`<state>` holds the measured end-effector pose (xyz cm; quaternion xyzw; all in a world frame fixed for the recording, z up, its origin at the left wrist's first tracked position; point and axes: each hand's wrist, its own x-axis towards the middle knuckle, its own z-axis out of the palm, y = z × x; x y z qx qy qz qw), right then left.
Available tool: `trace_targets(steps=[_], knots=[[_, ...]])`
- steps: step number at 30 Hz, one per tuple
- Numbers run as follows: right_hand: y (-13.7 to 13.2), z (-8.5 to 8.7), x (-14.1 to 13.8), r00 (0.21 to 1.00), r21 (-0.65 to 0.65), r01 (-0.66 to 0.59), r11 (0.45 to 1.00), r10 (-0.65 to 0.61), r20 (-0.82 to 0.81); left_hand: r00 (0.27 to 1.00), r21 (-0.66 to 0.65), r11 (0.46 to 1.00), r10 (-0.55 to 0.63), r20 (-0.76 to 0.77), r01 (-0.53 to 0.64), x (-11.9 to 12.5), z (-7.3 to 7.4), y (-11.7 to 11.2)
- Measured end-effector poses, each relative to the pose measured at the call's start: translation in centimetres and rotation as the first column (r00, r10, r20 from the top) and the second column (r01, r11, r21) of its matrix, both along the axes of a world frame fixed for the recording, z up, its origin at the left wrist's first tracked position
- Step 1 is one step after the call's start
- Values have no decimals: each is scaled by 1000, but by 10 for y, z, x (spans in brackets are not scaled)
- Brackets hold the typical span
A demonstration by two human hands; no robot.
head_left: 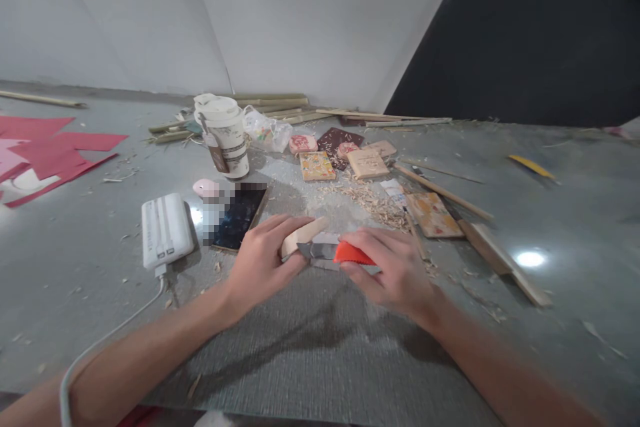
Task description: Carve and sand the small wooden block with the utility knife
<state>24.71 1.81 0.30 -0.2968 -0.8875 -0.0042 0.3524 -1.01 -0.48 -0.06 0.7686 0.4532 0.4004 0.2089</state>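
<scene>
My left hand [270,250] is closed around a small pale wooden block [304,236], its fingers on top and the thumb below. In my right hand [393,270] is a utility knife [355,253] with an orange handle. Its grey blade points left and meets or nearly meets the near side of the block by my left thumb; exact contact I cannot make out. Beyond the hands lies a heap of wood shavings [383,205]. Carved wooden blocks, among them a pale square one [367,164], sit behind the shavings.
A phone [240,217], a white power bank [167,230] with a cable and a lidded cup [223,137] stand at left. Red paper [55,150] lies far left. Wooden strips [445,193] and a yellow cutter [533,167] are at right. Bamboo pieces [275,103] line the wall.
</scene>
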Motion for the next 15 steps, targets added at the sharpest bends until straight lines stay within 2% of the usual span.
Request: trace_targets(steps=[9,15], knots=[[0,-1,1,1000,-2,-7,1000,7,10,998,7,1000,12,-55,-12,-4,-4,7],[2,-2,3,997,-21,52,998,-53,-54,986,-4,992,123,-114,-124,-12,5,13]])
